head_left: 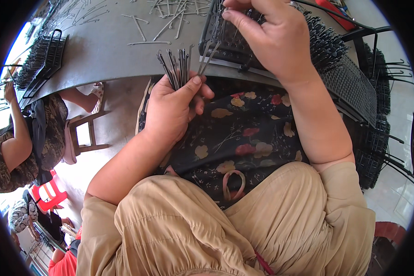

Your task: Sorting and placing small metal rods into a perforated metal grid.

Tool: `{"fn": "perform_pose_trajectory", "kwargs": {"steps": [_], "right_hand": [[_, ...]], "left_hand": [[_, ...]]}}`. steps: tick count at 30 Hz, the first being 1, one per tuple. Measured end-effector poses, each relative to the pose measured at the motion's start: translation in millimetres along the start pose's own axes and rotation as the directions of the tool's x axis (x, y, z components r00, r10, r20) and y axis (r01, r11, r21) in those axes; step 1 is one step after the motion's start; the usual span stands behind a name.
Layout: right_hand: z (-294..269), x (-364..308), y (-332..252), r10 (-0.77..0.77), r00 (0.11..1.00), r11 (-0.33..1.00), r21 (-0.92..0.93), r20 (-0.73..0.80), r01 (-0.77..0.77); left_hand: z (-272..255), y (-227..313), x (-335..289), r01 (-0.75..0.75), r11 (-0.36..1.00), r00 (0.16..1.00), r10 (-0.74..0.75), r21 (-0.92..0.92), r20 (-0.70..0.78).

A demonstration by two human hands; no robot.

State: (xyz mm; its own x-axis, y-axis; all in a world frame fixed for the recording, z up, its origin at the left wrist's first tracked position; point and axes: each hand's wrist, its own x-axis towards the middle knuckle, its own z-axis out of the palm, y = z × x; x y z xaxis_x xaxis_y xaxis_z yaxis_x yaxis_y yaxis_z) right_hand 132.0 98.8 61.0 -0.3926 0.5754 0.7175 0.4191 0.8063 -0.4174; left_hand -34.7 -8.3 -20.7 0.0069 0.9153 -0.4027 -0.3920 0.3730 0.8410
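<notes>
My left hand [172, 103] is closed around a bundle of thin metal rods [181, 64] with small looped or hooked ends. They fan upward from between thumb and fingers, and a couple lean out to the right. At the top edge, my right hand [278, 39] is over a black wire rack [211, 32], its thumb and fingertips pinched together. Whatever is between those fingertips is too small and too near the edge to make out. Many dark, loop-ended pieces [326, 43] stand packed in the rack, right of my wrist.
Loose metal rods [170, 20] lie scattered over the grey table [106, 50]. Another filled rack [43, 62] stands at the table's left edge, near a seated person [18, 142]. A wooden stool [85, 133] is below. More filled racks [377, 147] hang at the right. Floral cloth [244, 138] covers my lap.
</notes>
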Motion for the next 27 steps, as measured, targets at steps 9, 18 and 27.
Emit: {"fn": "perform_pose_trajectory", "kwargs": {"steps": [9,18,27], "right_hand": [[3,-13,26,-0.3,0.952,0.954,0.002,-0.061,0.301],[-13,-42,-3,0.536,0.793,0.534,0.613,0.288,-0.583],[-6,-36,17,-0.005,0.995,0.995,0.095,-0.096,0.015]], "left_hand": [[-1,1,-2,-0.01,0.999,1.0,0.011,-0.05,0.012],[1,4,-8,-0.071,0.994,0.981,0.085,-0.087,0.175],[-11,6,9,-0.018,1.0,0.996,0.02,-0.024,0.09]]}}
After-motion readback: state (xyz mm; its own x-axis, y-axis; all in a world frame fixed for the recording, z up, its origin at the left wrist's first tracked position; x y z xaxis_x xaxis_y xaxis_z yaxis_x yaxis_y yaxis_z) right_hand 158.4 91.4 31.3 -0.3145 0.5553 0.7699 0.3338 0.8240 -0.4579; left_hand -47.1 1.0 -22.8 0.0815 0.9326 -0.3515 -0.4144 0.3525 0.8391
